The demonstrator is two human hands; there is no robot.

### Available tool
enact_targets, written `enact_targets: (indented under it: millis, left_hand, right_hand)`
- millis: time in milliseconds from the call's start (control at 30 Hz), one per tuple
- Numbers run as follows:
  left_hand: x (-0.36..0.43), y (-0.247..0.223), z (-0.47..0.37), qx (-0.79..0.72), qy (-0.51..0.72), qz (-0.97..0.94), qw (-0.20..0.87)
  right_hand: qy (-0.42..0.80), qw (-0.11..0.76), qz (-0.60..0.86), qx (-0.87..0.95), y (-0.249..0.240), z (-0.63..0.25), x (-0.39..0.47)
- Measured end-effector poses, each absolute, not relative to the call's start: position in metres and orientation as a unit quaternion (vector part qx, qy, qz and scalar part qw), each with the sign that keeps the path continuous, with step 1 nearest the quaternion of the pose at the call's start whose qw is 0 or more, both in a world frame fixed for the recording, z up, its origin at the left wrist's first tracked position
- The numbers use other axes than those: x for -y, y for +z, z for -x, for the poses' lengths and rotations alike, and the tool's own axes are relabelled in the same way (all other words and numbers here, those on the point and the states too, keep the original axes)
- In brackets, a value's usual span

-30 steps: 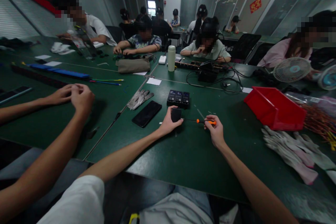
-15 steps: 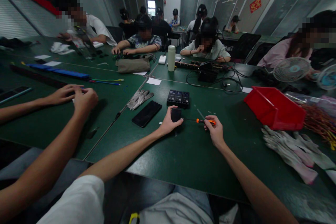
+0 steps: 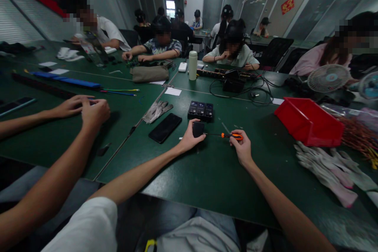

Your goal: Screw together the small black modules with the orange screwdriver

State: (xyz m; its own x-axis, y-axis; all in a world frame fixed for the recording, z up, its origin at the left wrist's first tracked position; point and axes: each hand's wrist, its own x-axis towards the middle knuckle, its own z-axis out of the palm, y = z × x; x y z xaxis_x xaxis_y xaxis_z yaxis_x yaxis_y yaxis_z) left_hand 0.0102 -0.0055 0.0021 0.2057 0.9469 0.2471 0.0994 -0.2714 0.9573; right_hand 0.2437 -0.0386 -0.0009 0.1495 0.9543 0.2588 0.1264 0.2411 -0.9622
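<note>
A small black block (image 3: 198,129) is gripped between the thumb and fingers of my left hand (image 3: 190,136). My right hand (image 3: 242,145) is closed around the orange and black handle of a screwdriver (image 3: 231,136). The screwdriver's thin shaft points left, and its tip reaches the block's right side near my left thumb; whether it sits in a screw is too small to tell. Just beyond the block lies a black module with several sections (image 3: 201,110). To the left of my left hand rests a black phone (image 3: 165,127).
A grey glove (image 3: 157,111) lies beyond the phone. At right stand a red bin (image 3: 308,122) and more gloves (image 3: 327,169). A pale green bottle (image 3: 193,65) and black cables (image 3: 260,86) are farther back. A co-worker's hands (image 3: 88,108) work close on my left.
My hands, the block and the screwdriver stay almost in place; the screwdriver handle looks slightly turned. The neighbour's hands on the left shift a little.
</note>
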Motion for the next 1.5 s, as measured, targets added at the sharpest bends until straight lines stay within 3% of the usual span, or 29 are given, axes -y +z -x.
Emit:
enact_targets:
  millis: [633,967,1267,1500]
  left_hand:
    - [0.0056,0.0037,-0.0105,-0.416,0.479,-0.647,0.424]
    - [0.0054,0.0029,-0.0102,-0.408,0.482,-0.644,0.432]
    - [0.0036,0.0027,-0.0112,-0.405,0.498,-0.588,0.492]
    - [0.0026,0.0052,-0.0121,-0.392,0.508,-0.532,0.552]
  right_hand:
    - [0.383,0.533,0.540,0.527,0.0032,-0.2435,0.0419]
    - [0.406,0.559,0.505,0.518,0.0051,-0.2443,0.0404]
    - [0.381,0.608,0.506,0.479,-0.0005,-0.2454,0.0359]
    - [0.438,0.565,0.468,0.519,-0.0032,-0.2425,0.0368]
